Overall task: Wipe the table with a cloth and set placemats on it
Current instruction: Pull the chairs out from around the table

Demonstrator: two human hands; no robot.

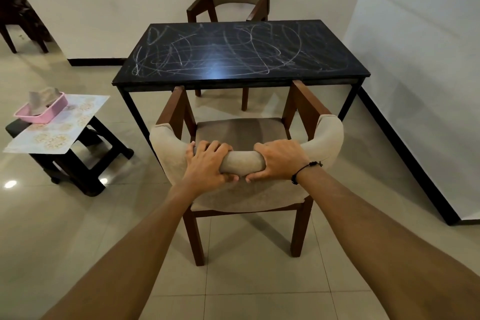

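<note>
table (259, 75) chalk-scribbled; near chair (330, 135) blocks it | left hand (207, 163), right hand (279, 160) grip its backrest | placemats (85, 112) on stool (85, 163)

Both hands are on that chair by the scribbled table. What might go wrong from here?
The left hand and right hand grip the near chair's backrest, whose front posts sit at the black table edge; pushing it might knock the table. The placemat overhangs the small stool with the pink tray on it; a bump could tip both off.
</note>
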